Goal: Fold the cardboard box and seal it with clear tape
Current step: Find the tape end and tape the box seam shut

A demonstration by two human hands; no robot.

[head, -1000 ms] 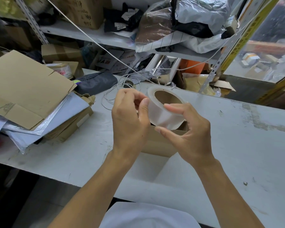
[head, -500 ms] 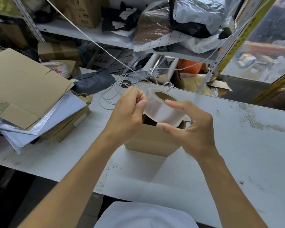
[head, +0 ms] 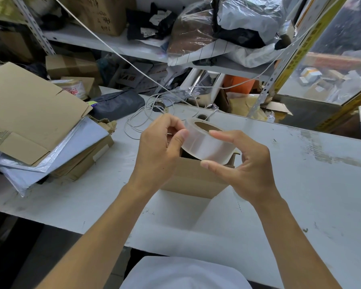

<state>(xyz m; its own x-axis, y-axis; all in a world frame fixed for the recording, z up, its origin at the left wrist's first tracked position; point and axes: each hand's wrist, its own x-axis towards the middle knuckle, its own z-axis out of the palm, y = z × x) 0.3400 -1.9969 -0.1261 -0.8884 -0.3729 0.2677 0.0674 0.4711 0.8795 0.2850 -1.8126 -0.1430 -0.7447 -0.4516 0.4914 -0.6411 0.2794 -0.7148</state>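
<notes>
Head view: your right hand [head: 246, 163] grips clear tape roll [head: 206, 142], index finger along top, thumb underneath. Your left hand [head: 158, 151] pinches at roll's left side, fingers curled; tape end itself too faint to tell. Roll held just above open cardboard box [head: 194, 180], box standing mid tabletop [head: 300, 184], nearer front edge. Flattened cardboard stack [head: 29, 109] at tabletop's left end. Coiled white cord [head: 142, 115] near back edge.

Left hand [head: 158, 151] fingers curled pinching, right hand [head: 246, 167] fingers gripping
</notes>
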